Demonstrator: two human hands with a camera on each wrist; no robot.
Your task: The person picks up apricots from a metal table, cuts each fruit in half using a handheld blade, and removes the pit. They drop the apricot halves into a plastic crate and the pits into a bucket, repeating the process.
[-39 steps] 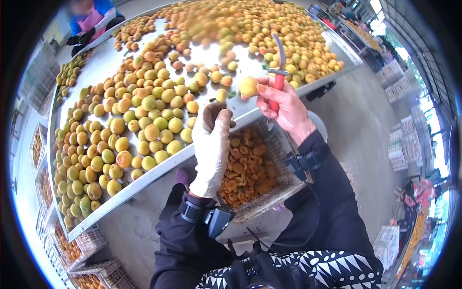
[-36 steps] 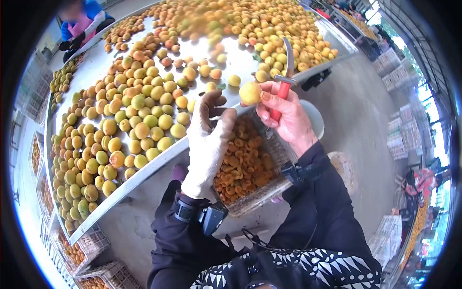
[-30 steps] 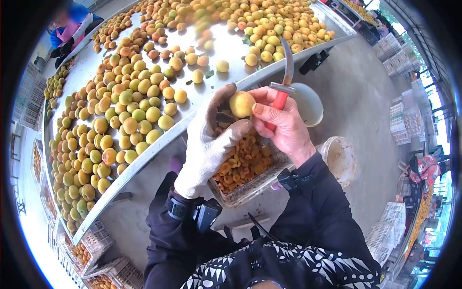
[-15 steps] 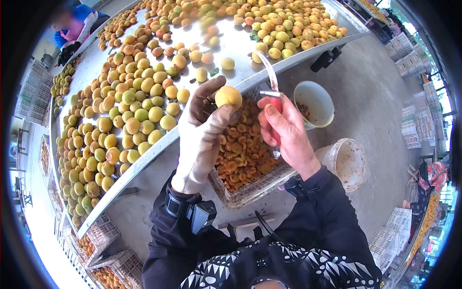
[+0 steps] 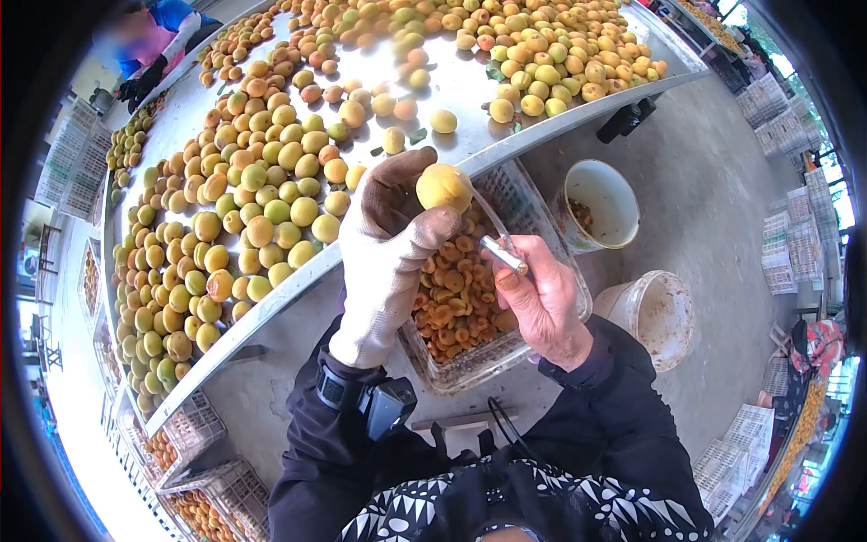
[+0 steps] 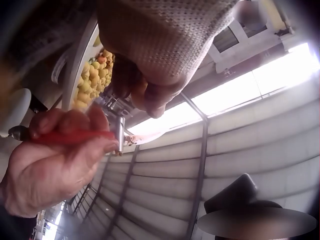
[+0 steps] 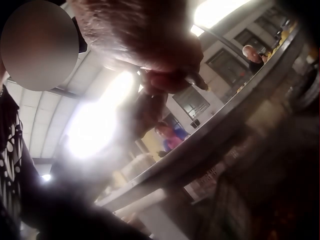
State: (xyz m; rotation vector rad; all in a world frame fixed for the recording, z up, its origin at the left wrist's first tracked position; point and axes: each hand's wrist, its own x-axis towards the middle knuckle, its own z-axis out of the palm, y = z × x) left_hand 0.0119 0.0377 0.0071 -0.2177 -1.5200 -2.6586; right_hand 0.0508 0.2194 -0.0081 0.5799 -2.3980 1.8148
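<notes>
My left hand [image 5: 384, 248], in a white knit glove with brown-stained fingers, holds a yellow apricot [image 5: 442, 187] between thumb and fingers, above the table's front edge. Bare, my right hand [image 5: 546, 307] grips a knife [image 5: 503, 254] with a metal guard and a curved blade. In the head view the blade reaches up to the apricot's right side. The left wrist view shows the red handle [image 6: 75, 137] inside the curled right fingers. Below both hands stands a plastic crate [image 5: 438, 381] of cut apricot pieces [image 5: 456, 312].
A metal table [image 5: 470, 161] carries many whole apricots [image 5: 257, 230]. At right on the floor are a white bucket [image 5: 607, 203] with scraps inside and a stained tub [image 5: 657, 321]. Filled crates [image 5: 212, 497] stand at lower left. Another person [image 5: 149, 45] is across the table.
The apricot has passed from my right fingers into my gloved left hand. My right hand drew away with the knife, then turned it and brought the blade to the apricot.
</notes>
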